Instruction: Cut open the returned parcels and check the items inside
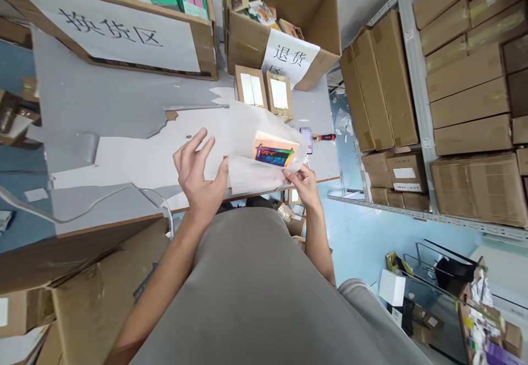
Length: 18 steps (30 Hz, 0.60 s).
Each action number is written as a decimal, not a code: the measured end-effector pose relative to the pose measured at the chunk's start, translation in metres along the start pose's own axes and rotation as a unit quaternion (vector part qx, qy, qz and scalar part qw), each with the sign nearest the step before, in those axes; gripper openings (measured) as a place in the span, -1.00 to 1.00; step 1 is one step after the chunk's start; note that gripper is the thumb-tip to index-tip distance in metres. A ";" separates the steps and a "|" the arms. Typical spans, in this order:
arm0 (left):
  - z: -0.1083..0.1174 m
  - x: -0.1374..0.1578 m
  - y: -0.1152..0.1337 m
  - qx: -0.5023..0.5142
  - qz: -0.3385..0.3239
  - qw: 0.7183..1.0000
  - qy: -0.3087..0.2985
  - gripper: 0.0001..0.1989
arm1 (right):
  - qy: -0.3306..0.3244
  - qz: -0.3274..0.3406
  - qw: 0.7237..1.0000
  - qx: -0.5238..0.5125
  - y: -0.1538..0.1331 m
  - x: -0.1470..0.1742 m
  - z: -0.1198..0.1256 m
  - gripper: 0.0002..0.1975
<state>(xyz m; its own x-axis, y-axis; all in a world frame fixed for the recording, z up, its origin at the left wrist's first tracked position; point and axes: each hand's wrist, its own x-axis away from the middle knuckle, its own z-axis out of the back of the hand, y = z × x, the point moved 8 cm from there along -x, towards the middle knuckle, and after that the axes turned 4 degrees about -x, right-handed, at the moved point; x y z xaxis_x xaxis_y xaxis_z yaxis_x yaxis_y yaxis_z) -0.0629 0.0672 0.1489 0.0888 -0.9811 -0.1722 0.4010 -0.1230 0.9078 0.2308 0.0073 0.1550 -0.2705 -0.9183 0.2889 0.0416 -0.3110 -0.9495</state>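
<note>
A thin, whitish, translucent wrapping sheet (247, 128) lies at the front of the table. On it, partly covered by its front fold, is a small flat item (274, 150) with a cream-orange edge and a dark, rainbow-coloured picture; whether it is a box or a booklet I cannot tell. My right hand (304, 184) pinches the sheet's front edge just below this item, thumb and fingers together. Fingers spread and holding nothing, my left hand (200, 175) is raised at the sheet's left edge, its thumb tip close to the corner.
Two small cartons (264, 90) stand behind the sheet. A phone (306, 139) and a red-and-black handled tool (327, 137) lie to the right. Large labelled boxes (124, 40) line the back. A white cable (94, 205) crosses the left. Shelves of cartons (470, 106) rise at right.
</note>
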 end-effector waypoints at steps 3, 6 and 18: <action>0.003 0.002 0.008 0.047 0.006 0.997 -0.059 -0.46 | 0.013 -0.005 1.000 -0.007 0.006 0.010 -0.007 -0.46; -0.010 0.005 0.009 0.111 0.018 0.979 -0.172 -0.52 | 0.030 -0.012 0.999 -0.026 0.015 0.019 -0.016 -0.40; 0.035 0.017 0.008 0.027 -0.127 0.988 0.085 -0.59 | 0.032 0.009 0.999 -0.041 0.024 0.044 -0.033 -0.40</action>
<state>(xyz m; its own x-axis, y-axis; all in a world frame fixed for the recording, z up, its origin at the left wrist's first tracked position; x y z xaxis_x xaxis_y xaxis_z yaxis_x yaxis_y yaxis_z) -0.0902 0.0440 0.1667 0.1451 -0.8785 -0.4553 0.3818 -0.3748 0.8448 0.1881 -0.0325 0.1412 -0.3317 -0.9049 0.2666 -0.0322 -0.2715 -0.9619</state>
